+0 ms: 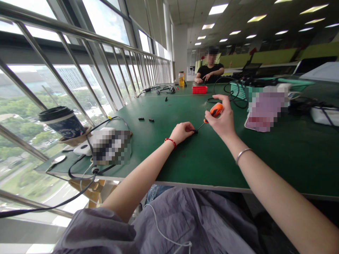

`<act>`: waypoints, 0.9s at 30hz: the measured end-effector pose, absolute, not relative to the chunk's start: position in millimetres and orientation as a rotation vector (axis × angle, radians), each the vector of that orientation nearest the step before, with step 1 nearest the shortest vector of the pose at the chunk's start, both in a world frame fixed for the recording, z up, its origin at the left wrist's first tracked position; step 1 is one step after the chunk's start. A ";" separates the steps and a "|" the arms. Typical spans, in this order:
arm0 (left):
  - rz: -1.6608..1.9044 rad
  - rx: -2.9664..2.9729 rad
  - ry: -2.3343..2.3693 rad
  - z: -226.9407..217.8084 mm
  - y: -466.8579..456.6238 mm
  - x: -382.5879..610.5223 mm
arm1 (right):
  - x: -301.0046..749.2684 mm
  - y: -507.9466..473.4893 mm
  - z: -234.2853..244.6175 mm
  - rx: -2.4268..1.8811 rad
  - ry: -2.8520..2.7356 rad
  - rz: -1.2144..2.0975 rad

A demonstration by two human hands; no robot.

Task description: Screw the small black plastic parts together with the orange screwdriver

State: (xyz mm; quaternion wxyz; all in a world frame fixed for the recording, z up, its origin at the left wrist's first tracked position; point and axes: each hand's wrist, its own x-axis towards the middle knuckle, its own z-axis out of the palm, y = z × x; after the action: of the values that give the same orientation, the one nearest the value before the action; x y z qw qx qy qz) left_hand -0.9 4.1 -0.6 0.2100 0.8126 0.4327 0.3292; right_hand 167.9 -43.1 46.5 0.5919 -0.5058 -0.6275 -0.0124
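The left hand (182, 132) pinches a small black part (195, 131) down on the green table (159, 148), steadying it. The right hand (223, 118) grips an orange-handled screwdriver (215, 110), tip slanted onto that part.

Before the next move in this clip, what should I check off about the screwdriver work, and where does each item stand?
1. Right hand grips the orange-handled screwdriver: ok.
2. Left hand pins the small black part on the green table: ok.
3. Screwdriver tip meets the part: looks ok, but whether it sits in a screw head: cannot tell, too small.
4. Two loose black pieces lie apart from the hands: ok.
5. Coffee cup at the table's left edge stands tilted over cables: not ok.
6. The other person sits at the far end, away from the hands: ok.
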 end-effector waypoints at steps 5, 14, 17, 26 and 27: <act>0.915 2.258 1.191 -1.8 5.9 -0.7 | 168.8 -41.6 47.5 -1.212 -1.410 -0.061; 0.915 2.245 1.190 -2.7 6.2 -0.2 | 170.0 -36.6 42.6 -1.148 -1.438 -0.003; 0.918 2.246 1.188 -2.3 6.1 -0.3 | 170.4 -36.8 43.0 -1.172 -1.424 0.005; 0.931 2.218 1.183 -2.9 5.1 0.0 | 167.9 -44.7 46.5 -1.240 -1.471 -0.029; 0.931 2.217 1.185 -2.8 4.9 0.1 | 168.3 -44.1 45.9 -1.239 -1.467 -0.022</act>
State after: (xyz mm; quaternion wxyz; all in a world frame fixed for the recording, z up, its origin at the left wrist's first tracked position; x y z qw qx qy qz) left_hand 0.1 4.9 -2.8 0.2286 0.8051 0.4303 0.3381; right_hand 168.3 -44.1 45.9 0.5735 -0.5284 -0.6259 -0.0094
